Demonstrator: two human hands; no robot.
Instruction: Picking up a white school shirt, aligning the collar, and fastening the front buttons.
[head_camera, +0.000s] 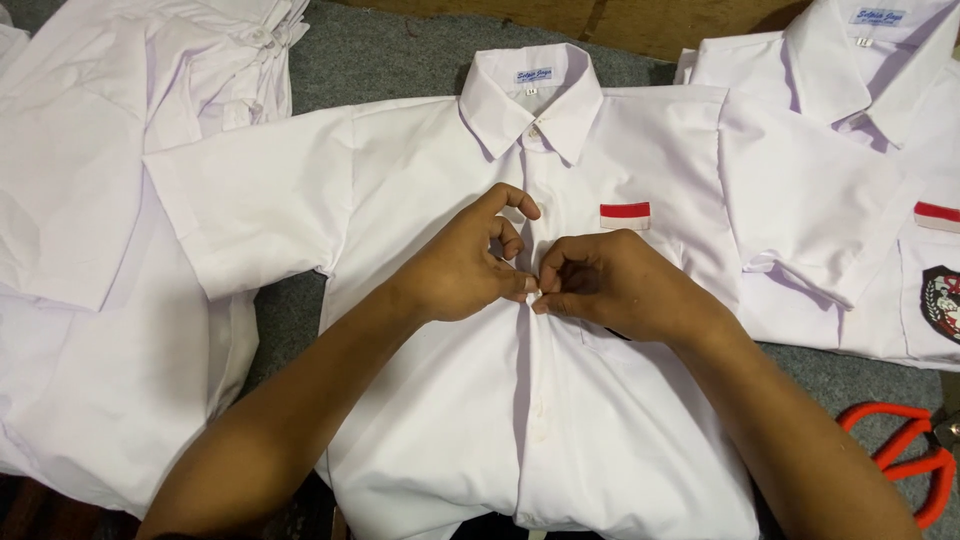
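A white short-sleeved shirt (440, 390) lies face up in front of me, collar away from me, with a small red-and-white patch (625, 214) on its chest. My left hand (470, 262) and my right hand (608, 282) meet at the button strip in the middle of the chest. Both pinch the placket fabric between thumb and fingers, fingertips nearly touching each other. The collar button (533, 131) above them is fastened. What lies under my fingertips is hidden.
A pile of white shirts (110, 200) lies at the left. Another white shirt (850, 200) with a chest badge lies at the right. Orange-handled scissors (910, 455) rest on the grey surface (380, 55) at the lower right.
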